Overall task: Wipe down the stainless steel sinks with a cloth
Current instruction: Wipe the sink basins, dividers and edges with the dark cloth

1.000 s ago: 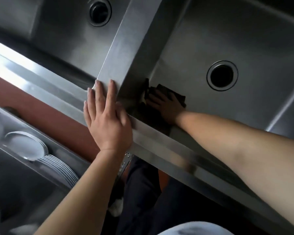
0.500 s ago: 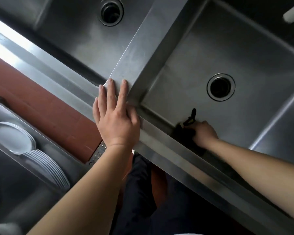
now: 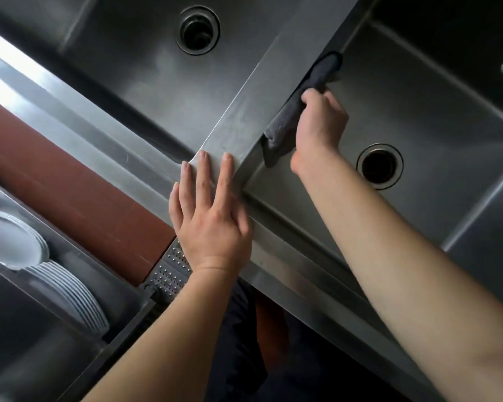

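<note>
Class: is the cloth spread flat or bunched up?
Bunched: the cloth is gathered in the right hand, pressed against the divider's wall.

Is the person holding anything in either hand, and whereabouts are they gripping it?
The right hand grips a dark cloth around its middle, pressing it against the sink's inner wall. The left hand holds nothing; it lies flat on the divider.

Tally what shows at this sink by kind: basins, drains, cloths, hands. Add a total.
Basins: 2, left and right
Drains: 2, left and right
Cloths: 1
Hands: 2, left hand and right hand
Total: 7
</note>
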